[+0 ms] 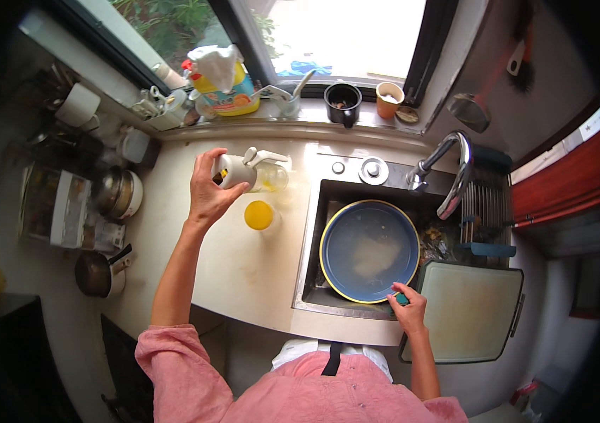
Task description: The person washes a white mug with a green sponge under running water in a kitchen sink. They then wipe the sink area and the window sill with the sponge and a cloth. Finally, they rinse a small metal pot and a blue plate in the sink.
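Observation:
My left hand (210, 190) grips a white cylindrical piece (239, 170) over the counter, its fingers around the near end. A curved white handle (271, 156) stands out behind it. Just beyond is a clear vessel (274, 178) with a little yellow in it; whether it is joined to the white piece I cannot tell. Close by on the counter stands a small container (259, 215) with a yellow top. At the sink's front edge, my right hand (410, 311) holds a small green object (401, 300), mostly hidden by the fingers, beside the rim of a blue basin (324, 254) of cloudy water.
The basin sits in a steel sink (308, 285) under a curved faucet (461, 158). A cutting board (469, 312) lies at the right. Pots (91, 272) line the left side. The windowsill holds a yellow jug (231, 95), a black mug (342, 103) and an orange cup (388, 100).

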Action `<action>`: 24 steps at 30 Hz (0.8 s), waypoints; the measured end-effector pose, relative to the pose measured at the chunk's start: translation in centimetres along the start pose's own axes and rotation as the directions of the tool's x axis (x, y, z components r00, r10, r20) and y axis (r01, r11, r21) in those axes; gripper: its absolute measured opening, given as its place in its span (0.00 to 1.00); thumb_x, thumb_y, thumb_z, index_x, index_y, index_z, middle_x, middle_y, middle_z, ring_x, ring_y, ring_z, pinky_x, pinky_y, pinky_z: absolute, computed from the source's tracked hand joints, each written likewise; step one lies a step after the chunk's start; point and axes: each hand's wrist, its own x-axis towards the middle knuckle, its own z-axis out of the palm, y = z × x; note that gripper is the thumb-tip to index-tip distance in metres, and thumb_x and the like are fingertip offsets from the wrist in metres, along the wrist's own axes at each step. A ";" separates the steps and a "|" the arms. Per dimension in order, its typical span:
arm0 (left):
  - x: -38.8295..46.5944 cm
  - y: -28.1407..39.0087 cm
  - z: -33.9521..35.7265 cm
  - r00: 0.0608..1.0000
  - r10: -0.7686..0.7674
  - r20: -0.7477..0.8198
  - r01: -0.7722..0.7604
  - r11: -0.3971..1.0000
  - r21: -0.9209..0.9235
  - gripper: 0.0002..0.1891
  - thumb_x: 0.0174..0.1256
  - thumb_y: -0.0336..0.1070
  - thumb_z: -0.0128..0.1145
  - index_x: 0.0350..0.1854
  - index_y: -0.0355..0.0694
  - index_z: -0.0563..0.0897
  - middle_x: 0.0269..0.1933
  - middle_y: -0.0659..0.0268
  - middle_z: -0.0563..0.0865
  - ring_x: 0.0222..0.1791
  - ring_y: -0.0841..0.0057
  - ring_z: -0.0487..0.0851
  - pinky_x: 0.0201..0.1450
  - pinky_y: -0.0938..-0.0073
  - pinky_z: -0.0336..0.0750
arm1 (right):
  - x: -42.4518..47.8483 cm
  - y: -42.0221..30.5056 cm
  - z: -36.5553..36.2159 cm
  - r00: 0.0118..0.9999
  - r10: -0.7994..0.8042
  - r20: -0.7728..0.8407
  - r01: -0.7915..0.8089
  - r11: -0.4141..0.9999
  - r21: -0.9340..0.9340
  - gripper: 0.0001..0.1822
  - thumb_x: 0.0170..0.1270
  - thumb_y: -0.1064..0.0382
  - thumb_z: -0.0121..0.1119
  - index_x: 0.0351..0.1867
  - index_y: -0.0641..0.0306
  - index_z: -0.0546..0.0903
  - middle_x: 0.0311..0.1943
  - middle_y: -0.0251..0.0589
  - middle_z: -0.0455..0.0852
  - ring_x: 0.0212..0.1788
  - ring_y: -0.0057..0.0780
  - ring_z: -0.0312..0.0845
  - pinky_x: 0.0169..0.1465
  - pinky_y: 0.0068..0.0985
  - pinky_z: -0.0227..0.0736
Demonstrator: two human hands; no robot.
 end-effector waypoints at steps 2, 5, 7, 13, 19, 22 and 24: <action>-0.6 -0.5 -0.6 0.999 -0.009 -0.043 0.010 1.000 0.018 0.36 0.37 0.35 0.76 0.55 0.42 0.74 0.49 0.59 0.76 0.48 0.64 0.78 0.51 0.67 0.76 | 0.8 -0.2 0.2 0.999 -0.033 0.017 0.033 0.999 0.014 0.18 0.51 0.71 0.71 0.46 0.68 0.84 0.40 0.46 0.89 0.43 0.31 0.87 0.49 0.25 0.78; -1.0 0.1 -1.3 0.996 -0.004 -0.092 0.006 1.000 0.020 0.35 0.38 0.35 0.76 0.55 0.42 0.74 0.49 0.59 0.76 0.47 0.65 0.78 0.51 0.67 0.76 | 2.2 -1.2 0.0 0.995 -0.092 0.043 0.092 0.996 -0.006 0.18 0.51 0.71 0.71 0.46 0.68 0.84 0.40 0.46 0.89 0.43 0.32 0.87 0.49 0.25 0.78; -1.3 0.2 -1.3 0.996 -0.033 -0.086 0.033 0.999 -0.009 0.35 0.39 0.35 0.75 0.55 0.42 0.74 0.49 0.59 0.75 0.46 0.65 0.78 0.51 0.67 0.76 | 2.8 -1.8 0.0 0.994 -0.098 0.049 0.099 0.995 -0.021 0.18 0.51 0.71 0.71 0.46 0.69 0.84 0.39 0.46 0.89 0.43 0.31 0.87 0.49 0.25 0.78; -0.2 -3.8 -2.2 0.996 -0.051 -0.069 0.048 0.998 -0.035 0.35 0.39 0.37 0.74 0.56 0.41 0.74 0.49 0.59 0.75 0.45 0.65 0.78 0.50 0.66 0.76 | 1.8 -1.3 1.4 0.999 -0.023 -0.047 0.023 1.000 0.000 0.18 0.50 0.71 0.71 0.45 0.69 0.84 0.38 0.46 0.89 0.41 0.33 0.87 0.48 0.26 0.78; 0.6 -13.5 -6.9 0.997 -0.034 -0.073 0.038 0.998 0.052 0.35 0.38 0.36 0.74 0.55 0.40 0.75 0.49 0.58 0.77 0.46 0.63 0.79 0.51 0.66 0.76 | 0.5 -1.9 4.8 0.948 0.271 -0.169 -0.225 0.942 0.250 0.14 0.61 0.69 0.66 0.47 0.70 0.83 0.37 0.42 0.88 0.41 0.25 0.83 0.46 0.21 0.77; 2.0 -18.7 -9.3 0.994 -0.067 -0.092 0.076 0.992 0.097 0.35 0.37 0.36 0.73 0.55 0.41 0.76 0.49 0.58 0.76 0.47 0.62 0.79 0.51 0.66 0.76 | 0.4 -1.2 7.0 0.853 0.489 -0.182 -0.347 0.792 0.503 0.17 0.67 0.54 0.63 0.47 0.67 0.81 0.38 0.43 0.88 0.34 0.22 0.80 0.36 0.21 0.75; 3.1 -22.4 -10.7 0.992 -0.051 -0.114 0.064 0.992 0.112 0.35 0.36 0.35 0.72 0.55 0.41 0.76 0.48 0.58 0.76 0.47 0.62 0.78 0.51 0.66 0.76 | 0.7 -1.3 8.6 0.786 0.598 -0.157 -0.364 0.653 0.664 0.21 0.68 0.48 0.61 0.48 0.65 0.80 0.38 0.42 0.87 0.32 0.23 0.79 0.34 0.23 0.75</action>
